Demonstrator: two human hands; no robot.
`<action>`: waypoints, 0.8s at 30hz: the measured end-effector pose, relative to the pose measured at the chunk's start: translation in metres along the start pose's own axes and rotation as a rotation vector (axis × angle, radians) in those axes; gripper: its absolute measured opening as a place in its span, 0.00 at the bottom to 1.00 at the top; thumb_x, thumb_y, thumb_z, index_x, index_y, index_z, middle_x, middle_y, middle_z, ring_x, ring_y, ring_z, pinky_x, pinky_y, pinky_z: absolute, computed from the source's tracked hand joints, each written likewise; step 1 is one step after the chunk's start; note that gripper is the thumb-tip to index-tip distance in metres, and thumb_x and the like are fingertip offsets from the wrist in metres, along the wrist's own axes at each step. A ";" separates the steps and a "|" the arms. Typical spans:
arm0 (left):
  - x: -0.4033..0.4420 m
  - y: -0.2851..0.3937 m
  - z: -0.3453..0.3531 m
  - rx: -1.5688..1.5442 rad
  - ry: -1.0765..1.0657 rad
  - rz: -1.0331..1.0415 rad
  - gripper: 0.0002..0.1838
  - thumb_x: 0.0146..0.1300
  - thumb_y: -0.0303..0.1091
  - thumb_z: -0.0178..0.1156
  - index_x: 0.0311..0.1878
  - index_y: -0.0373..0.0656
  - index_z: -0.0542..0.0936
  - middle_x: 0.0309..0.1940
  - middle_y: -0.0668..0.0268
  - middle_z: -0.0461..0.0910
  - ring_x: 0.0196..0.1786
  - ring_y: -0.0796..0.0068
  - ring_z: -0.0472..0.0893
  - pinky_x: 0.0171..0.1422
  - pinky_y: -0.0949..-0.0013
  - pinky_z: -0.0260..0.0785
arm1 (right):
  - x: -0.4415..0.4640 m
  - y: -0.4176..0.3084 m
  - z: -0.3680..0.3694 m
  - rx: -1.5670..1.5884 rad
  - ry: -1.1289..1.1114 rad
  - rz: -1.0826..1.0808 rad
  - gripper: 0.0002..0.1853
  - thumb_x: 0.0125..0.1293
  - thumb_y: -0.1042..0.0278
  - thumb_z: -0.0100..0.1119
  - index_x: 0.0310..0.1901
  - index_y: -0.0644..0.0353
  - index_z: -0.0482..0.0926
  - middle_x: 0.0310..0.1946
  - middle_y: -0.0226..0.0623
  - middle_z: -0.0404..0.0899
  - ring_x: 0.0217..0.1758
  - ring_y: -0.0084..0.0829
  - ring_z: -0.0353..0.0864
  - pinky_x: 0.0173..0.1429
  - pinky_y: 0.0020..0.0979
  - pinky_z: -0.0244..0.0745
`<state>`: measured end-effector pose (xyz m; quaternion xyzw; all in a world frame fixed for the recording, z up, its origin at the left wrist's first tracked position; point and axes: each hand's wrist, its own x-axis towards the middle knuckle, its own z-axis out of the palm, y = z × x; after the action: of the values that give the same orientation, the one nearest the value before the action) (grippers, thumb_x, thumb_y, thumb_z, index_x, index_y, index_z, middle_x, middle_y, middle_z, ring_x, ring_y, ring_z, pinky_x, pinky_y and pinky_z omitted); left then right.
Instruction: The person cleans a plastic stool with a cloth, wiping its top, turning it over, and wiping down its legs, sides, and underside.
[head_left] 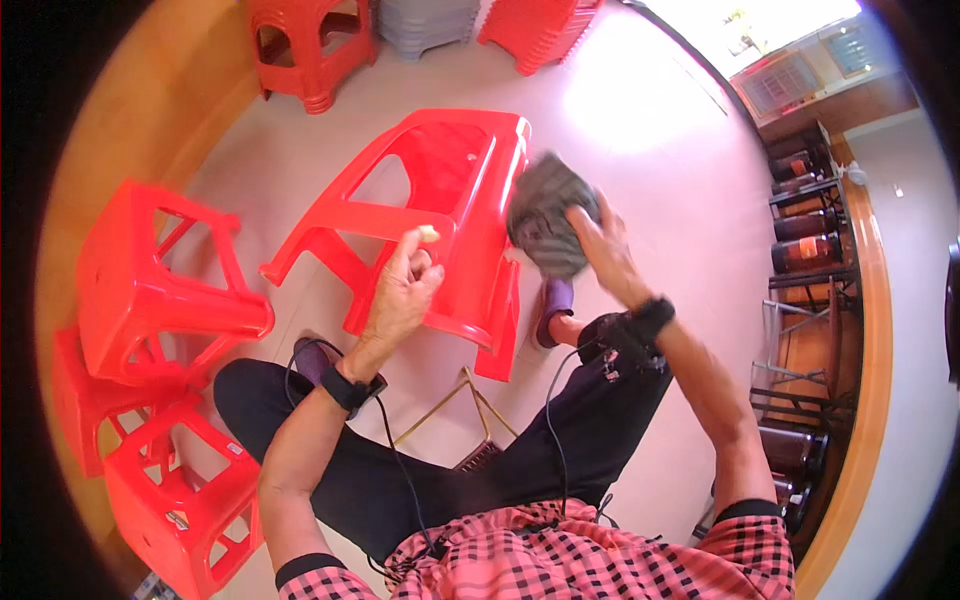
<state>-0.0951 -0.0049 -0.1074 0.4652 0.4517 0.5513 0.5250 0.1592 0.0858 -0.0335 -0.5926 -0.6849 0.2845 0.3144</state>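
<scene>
The glossy red plastic stool (478,230) lay tipped over at the centre of the frame, its legs splayed toward the left and openings showing between them. Light streaked its smooth surface. The left hand (405,285) was at the stool's lower middle, index finger extended and the others curled; whether it gripped the plastic could not be told. The right hand (605,250), right of centre, was clamped on a dark grey-green cloth (550,215), thumb across its near face, beside the stool's right side. The cloth was slightly blurred.

Below spread a pale, shiny floor (640,190), glaring at upper right. More red stools (120,310) were piled at left; at the top stood a grey stack (425,25). Dark containers (805,255) lined racks along the right.
</scene>
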 end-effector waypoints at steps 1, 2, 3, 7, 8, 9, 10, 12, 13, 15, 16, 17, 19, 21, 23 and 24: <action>-0.004 -0.003 0.010 -0.025 0.009 -0.017 0.20 0.59 0.18 0.52 0.55 0.42 0.68 0.22 0.79 0.53 0.26 0.89 0.55 0.28 0.80 0.51 | 0.015 -0.013 0.005 -0.024 -0.020 -0.028 0.20 0.58 0.58 0.54 0.48 0.62 0.76 0.39 0.53 0.79 0.44 0.48 0.79 0.51 0.41 0.72; -0.009 -0.002 0.019 -0.025 0.007 -0.019 0.21 0.58 0.17 0.52 0.55 0.41 0.68 0.22 0.78 0.54 0.26 0.88 0.56 0.29 0.80 0.52 | 0.025 -0.017 0.013 -0.127 -0.138 0.001 0.21 0.56 0.56 0.55 0.48 0.62 0.76 0.41 0.54 0.79 0.46 0.48 0.79 0.52 0.42 0.72; -0.012 -0.004 0.024 -0.021 -0.004 -0.023 0.21 0.58 0.17 0.52 0.55 0.41 0.68 0.22 0.78 0.54 0.26 0.88 0.56 0.29 0.80 0.52 | 0.034 -0.020 0.023 -0.226 -0.256 0.031 0.23 0.55 0.55 0.56 0.48 0.61 0.76 0.42 0.54 0.80 0.48 0.49 0.80 0.53 0.42 0.72; -0.024 -0.020 0.035 0.175 0.035 0.048 0.19 0.60 0.20 0.53 0.55 0.38 0.67 0.22 0.75 0.57 0.26 0.86 0.59 0.33 0.79 0.57 | 0.043 -0.002 0.057 -0.481 -0.345 0.092 0.24 0.51 0.52 0.57 0.47 0.59 0.78 0.41 0.53 0.81 0.48 0.50 0.80 0.53 0.44 0.74; -0.026 -0.023 0.039 0.084 0.052 0.012 0.20 0.60 0.20 0.55 0.56 0.39 0.66 0.24 0.76 0.60 0.27 0.87 0.61 0.34 0.79 0.57 | 0.040 0.001 0.057 -0.488 -0.335 0.118 0.24 0.50 0.52 0.57 0.46 0.58 0.78 0.41 0.52 0.81 0.48 0.50 0.80 0.53 0.45 0.74; -0.029 -0.024 0.044 -0.008 0.068 -0.023 0.21 0.60 0.20 0.56 0.57 0.40 0.66 0.25 0.77 0.62 0.28 0.88 0.62 0.35 0.80 0.57 | 0.037 0.005 0.056 -0.485 -0.334 0.134 0.24 0.50 0.52 0.57 0.46 0.58 0.78 0.41 0.52 0.81 0.48 0.50 0.80 0.53 0.45 0.74; -0.031 -0.030 0.046 -0.007 0.057 -0.030 0.21 0.60 0.20 0.56 0.57 0.40 0.66 0.25 0.77 0.62 0.28 0.88 0.62 0.35 0.80 0.57 | 0.036 0.007 0.054 -0.449 -0.312 0.168 0.24 0.50 0.52 0.57 0.45 0.58 0.79 0.41 0.51 0.81 0.47 0.50 0.80 0.52 0.45 0.74; -0.033 -0.040 0.046 0.085 0.068 -0.081 0.18 0.65 0.32 0.56 0.56 0.39 0.66 0.32 0.72 0.70 0.34 0.85 0.70 0.41 0.77 0.66 | 0.038 0.012 0.056 -0.407 -0.256 0.207 0.23 0.49 0.53 0.57 0.44 0.58 0.80 0.41 0.51 0.81 0.47 0.49 0.81 0.53 0.44 0.74; -0.039 -0.040 0.049 0.091 0.061 -0.083 0.18 0.65 0.32 0.56 0.56 0.39 0.66 0.32 0.72 0.70 0.34 0.85 0.70 0.41 0.77 0.66 | 0.037 0.016 0.055 -0.401 -0.252 0.213 0.23 0.49 0.53 0.57 0.44 0.58 0.80 0.41 0.51 0.81 0.47 0.49 0.81 0.53 0.44 0.74; -0.064 -0.036 0.054 -0.297 0.093 -0.316 0.21 0.70 0.45 0.50 0.56 0.39 0.67 0.40 0.67 0.75 0.42 0.78 0.76 0.49 0.70 0.70 | 0.035 0.023 0.058 -0.290 -0.212 0.259 0.24 0.49 0.53 0.56 0.45 0.60 0.80 0.41 0.52 0.81 0.48 0.50 0.80 0.54 0.44 0.74; -0.075 -0.030 0.065 -0.527 0.071 -0.438 0.28 0.71 0.56 0.39 0.58 0.40 0.67 0.46 0.62 0.77 0.48 0.68 0.78 0.54 0.62 0.71 | 0.035 0.023 0.060 -0.277 -0.215 0.261 0.24 0.49 0.53 0.56 0.45 0.60 0.80 0.41 0.52 0.81 0.48 0.50 0.80 0.54 0.44 0.74; -0.087 -0.034 0.069 -0.515 0.075 -0.444 0.28 0.71 0.56 0.39 0.58 0.40 0.67 0.46 0.62 0.77 0.48 0.68 0.78 0.54 0.62 0.71 | 0.036 0.024 0.061 -0.282 -0.214 0.251 0.24 0.49 0.53 0.56 0.45 0.61 0.80 0.42 0.54 0.81 0.49 0.50 0.80 0.54 0.44 0.74; -0.103 -0.040 0.077 -0.797 0.075 -0.734 0.32 0.70 0.59 0.36 0.60 0.41 0.68 0.52 0.58 0.76 0.53 0.61 0.77 0.56 0.57 0.71 | 0.034 0.024 0.060 -0.277 -0.210 0.250 0.25 0.49 0.53 0.55 0.45 0.62 0.80 0.42 0.55 0.81 0.49 0.50 0.80 0.54 0.44 0.73; -0.099 -0.042 0.081 -0.822 0.103 -0.724 0.33 0.69 0.60 0.34 0.61 0.41 0.68 0.54 0.56 0.75 0.55 0.60 0.77 0.59 0.55 0.69 | 0.033 0.022 0.061 -0.222 -0.177 0.269 0.26 0.49 0.52 0.55 0.45 0.64 0.80 0.42 0.56 0.80 0.49 0.50 0.80 0.54 0.44 0.73; -0.080 -0.028 0.086 -0.845 0.135 -0.702 0.35 0.69 0.61 0.32 0.61 0.41 0.68 0.56 0.55 0.74 0.56 0.59 0.76 0.61 0.53 0.68 | 0.034 0.023 0.064 -0.212 -0.171 0.272 0.25 0.49 0.53 0.55 0.44 0.63 0.80 0.42 0.56 0.80 0.49 0.51 0.80 0.54 0.44 0.73; -0.066 -0.016 0.091 -0.907 0.259 -0.609 0.34 0.69 0.61 0.34 0.62 0.41 0.67 0.57 0.56 0.74 0.57 0.59 0.75 0.62 0.52 0.67 | 0.035 0.025 0.066 -0.184 -0.174 0.271 0.25 0.50 0.52 0.55 0.44 0.64 0.80 0.42 0.56 0.80 0.49 0.51 0.80 0.54 0.44 0.73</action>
<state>-0.0020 -0.0690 -0.1108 -0.0298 0.3441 0.5665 0.7482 0.1207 0.1229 -0.0918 -0.6788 -0.6466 0.3105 0.1571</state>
